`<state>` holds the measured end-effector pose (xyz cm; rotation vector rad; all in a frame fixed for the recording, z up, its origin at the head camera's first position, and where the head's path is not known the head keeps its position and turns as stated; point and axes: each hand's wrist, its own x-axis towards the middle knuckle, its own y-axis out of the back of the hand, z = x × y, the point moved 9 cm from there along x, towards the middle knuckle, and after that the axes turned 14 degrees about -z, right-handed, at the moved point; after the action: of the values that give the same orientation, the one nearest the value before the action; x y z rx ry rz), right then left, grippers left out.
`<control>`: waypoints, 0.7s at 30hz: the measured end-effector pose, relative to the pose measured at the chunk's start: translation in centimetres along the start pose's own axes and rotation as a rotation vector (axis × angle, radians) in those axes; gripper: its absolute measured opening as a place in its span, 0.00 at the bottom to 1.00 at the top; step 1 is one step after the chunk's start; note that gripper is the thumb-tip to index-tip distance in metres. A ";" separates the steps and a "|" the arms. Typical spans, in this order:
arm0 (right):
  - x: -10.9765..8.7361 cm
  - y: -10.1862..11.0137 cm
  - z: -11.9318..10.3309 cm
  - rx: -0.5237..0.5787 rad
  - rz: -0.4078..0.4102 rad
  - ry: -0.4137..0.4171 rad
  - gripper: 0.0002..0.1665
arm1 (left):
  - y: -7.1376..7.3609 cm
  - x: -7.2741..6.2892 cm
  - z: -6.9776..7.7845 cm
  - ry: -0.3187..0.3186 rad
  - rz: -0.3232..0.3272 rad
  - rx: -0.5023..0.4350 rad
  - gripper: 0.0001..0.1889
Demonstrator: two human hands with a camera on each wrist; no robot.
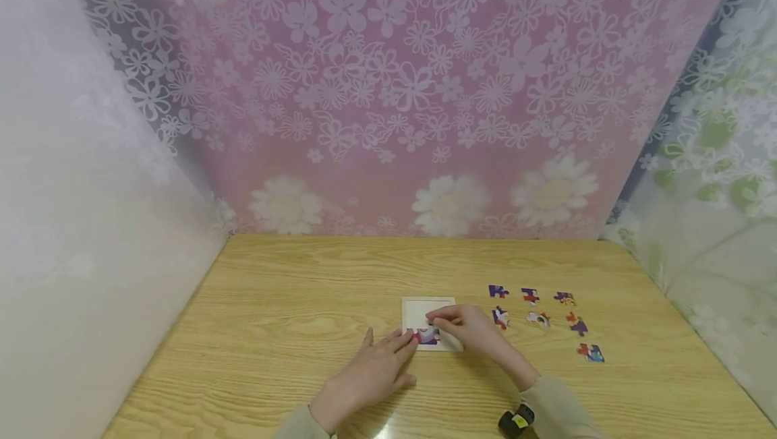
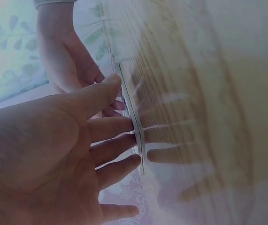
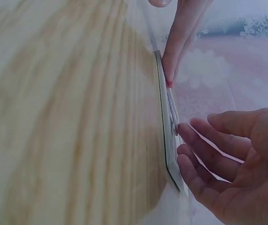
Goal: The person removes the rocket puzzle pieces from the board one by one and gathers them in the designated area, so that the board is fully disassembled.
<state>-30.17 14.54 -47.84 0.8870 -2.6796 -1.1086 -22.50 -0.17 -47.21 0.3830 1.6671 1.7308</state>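
Note:
A white square puzzle frame (image 1: 449, 342) lies on the table with joined purple and pink jigsaw pieces (image 1: 428, 336) in its lower left part. My left hand (image 1: 378, 366) rests at the frame's left side, fingers spread and fairly straight, with fingertips on the pieces' left end. In the left wrist view, the fingertips of the left hand (image 2: 54, 140) meet the frame's edge. From the right, my right hand (image 1: 473, 331) reaches over the frame, fingertips at the pieces. The right wrist view shows that right hand (image 3: 232, 159) with loosely bent fingers touching there, thumb apart.
Several loose jigsaw pieces lie to the right, including a purple piece (image 1: 498, 292), a white one (image 1: 539, 319) and a red and blue one (image 1: 591, 353). A black object with a yellow label (image 1: 516, 420) is by the right sleeve. A pink floral backdrop (image 1: 388, 122) stands behind the table.

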 end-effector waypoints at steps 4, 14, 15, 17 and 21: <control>0.2 0.1 0.1 0.025 0.013 -0.003 0.14 | 0.0 0.0 0.0 -0.002 0.010 0.005 0.35; 0.4 -0.1 -0.1 0.133 -0.012 0.048 0.14 | -0.1 0.1 -0.1 0.002 0.022 0.022 0.34; 0.4 -0.2 -0.1 0.148 -0.018 0.055 0.15 | -0.2 0.1 -0.1 0.002 0.022 0.021 0.34; 0.3 -0.4 -0.1 0.165 -0.030 0.064 0.17 | -0.2 0.1 -0.1 0.002 0.021 0.018 0.34; 0.3 -0.7 -0.3 0.193 -0.053 0.073 0.17 | 0.0 0.1 -0.1 -0.003 0.022 0.015 0.34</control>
<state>-30.04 13.81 -48.12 1.0121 -2.7522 -0.8193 -22.64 -0.21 -47.29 0.4123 1.6806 1.7338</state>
